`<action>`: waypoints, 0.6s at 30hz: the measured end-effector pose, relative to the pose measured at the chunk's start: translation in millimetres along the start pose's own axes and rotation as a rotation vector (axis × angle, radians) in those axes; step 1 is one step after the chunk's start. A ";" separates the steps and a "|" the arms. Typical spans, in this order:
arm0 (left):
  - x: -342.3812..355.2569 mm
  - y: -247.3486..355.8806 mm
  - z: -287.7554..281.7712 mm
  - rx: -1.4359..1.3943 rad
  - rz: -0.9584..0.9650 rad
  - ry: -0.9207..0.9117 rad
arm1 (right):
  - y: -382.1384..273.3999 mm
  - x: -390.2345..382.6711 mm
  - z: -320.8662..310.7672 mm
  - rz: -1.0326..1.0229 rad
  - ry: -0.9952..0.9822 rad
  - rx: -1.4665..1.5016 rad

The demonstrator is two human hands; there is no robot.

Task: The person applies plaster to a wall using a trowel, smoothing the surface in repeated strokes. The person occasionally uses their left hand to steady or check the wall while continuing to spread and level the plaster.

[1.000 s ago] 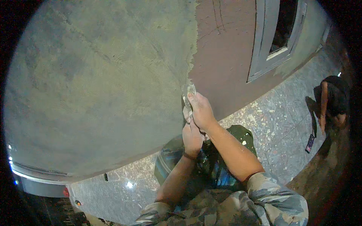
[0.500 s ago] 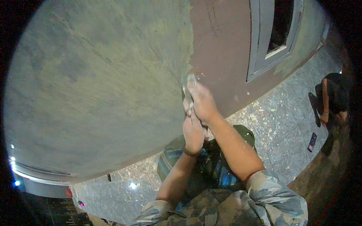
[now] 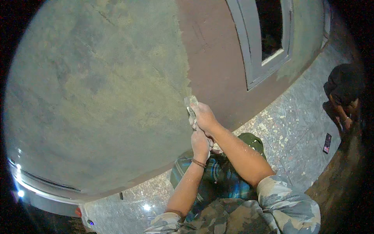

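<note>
My right hand (image 3: 204,117) is closed around a pale, dust-coated flat hand tool (image 3: 191,103), whose end meets the wall at the ragged seam between grey-green plaster (image 3: 97,78) and pinkish-brown wall (image 3: 210,54). Below it, my left hand (image 3: 201,144) is closed on the same tool, pressed against the right one. Dust whitens both hands, and the fingers partly hide the tool's shape.
A grey-framed window (image 3: 253,58) is set in the wall at upper right. Speckled tile floor (image 3: 288,152) runs along the wall's base. Another person (image 3: 343,85) crouches at the far right beside a phone (image 3: 327,143). A small dark object (image 3: 121,195) lies lower left.
My hands and the tool have moved lower on the seam since half a second ago. The view has shifted slightly. The other person's upper body has bent further over.
</note>
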State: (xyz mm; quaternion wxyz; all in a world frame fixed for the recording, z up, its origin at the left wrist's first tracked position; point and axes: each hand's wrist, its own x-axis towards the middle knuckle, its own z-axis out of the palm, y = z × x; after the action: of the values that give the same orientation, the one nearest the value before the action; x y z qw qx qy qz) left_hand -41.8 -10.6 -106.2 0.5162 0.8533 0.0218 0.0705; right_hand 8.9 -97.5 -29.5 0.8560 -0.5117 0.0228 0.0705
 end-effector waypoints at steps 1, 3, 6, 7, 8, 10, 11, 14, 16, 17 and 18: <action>-0.8 -3.4 -0.4 0.090 0.030 -0.012 | 0.5 0.4 -1.3 -0.038 -0.035 0.039; -1.1 -6.2 -2.7 0.066 -0.004 -0.034 | 1.0 2.2 -4.7 -0.082 -0.026 0.076; -3.3 -0.9 -12.8 -0.374 -0.100 -0.216 | 7.7 1.8 -11.3 -0.062 -0.057 0.082; -4.7 3.1 -16.6 -0.352 -0.139 -0.214 | 12.3 -0.3 -13.6 -0.095 -0.096 0.126; -10.8 6.0 -20.4 -0.375 -0.120 -0.195 | 18.5 -3.3 -16.5 -0.063 -0.027 0.026; -18.4 12.2 -38.2 -0.388 -0.129 -0.269 | 32.2 -11.5 -18.6 -0.354 0.019 -0.252; -17.7 14.8 -56.2 -0.383 -0.139 -0.353 | 38.2 -13.3 -18.6 -0.447 0.016 -0.452; -13.5 18.0 -81.6 -0.690 -0.132 -0.242 | 48.3 -20.8 -9.9 -0.340 -0.278 -0.921; -5.1 20.0 -95.0 -0.694 -0.058 -0.266 | 48.4 -26.6 -1.6 -0.540 -0.268 -0.986; 9.9 27.3 -103.6 -0.713 -0.050 -0.271 | 42.4 -24.5 8.8 -0.557 -0.214 -0.874; 6.4 26.1 -102.7 -0.700 -0.098 -0.225 | 41.7 -31.7 4.3 -0.461 -0.184 -0.853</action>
State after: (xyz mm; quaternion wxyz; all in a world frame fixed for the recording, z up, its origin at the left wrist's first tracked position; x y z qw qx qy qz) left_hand -51.0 68.1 -35.6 0.7789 0.6253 -0.0194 -0.0453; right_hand -28.6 -77.4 -60.3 0.5618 -0.8000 -0.1977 -0.0727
